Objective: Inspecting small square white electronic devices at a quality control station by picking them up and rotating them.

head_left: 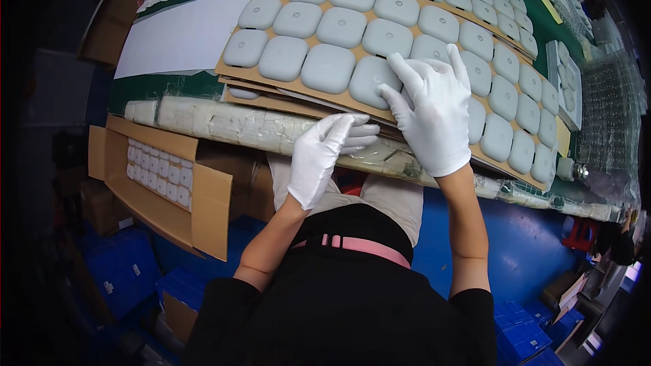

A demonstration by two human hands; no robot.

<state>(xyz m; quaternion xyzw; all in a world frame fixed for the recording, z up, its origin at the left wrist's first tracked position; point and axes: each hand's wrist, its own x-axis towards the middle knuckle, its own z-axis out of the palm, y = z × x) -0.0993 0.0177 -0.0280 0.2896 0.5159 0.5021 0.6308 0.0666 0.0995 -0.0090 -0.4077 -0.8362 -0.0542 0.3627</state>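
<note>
Rows of pale grey, rounded-square plastic cases (328, 68) lie on brown cardboard sheets (285, 85), each with a small round mark on top. My right hand (434, 105), in a white glove, is over the front rows with its fingers spread. Its thumb and forefinger are at the right side of one front-row case (374, 83); whether they touch it, I cannot tell. My left hand (320, 156), also white-gloved, hovers by the bench's front edge, just below the stacked sheets. Its fingers stretch rightward, loosely apart, and nothing shows in them.
The sheets lie on a green bench top (200, 88) with a plastic-wrapped front edge (224, 122). White paper (183, 34) is at the left. Below left, an open carton (210, 210) contains more cases. Clear plastic trays (610, 108) are stacked at the right. Blue boxes (119, 274) sit on the floor.
</note>
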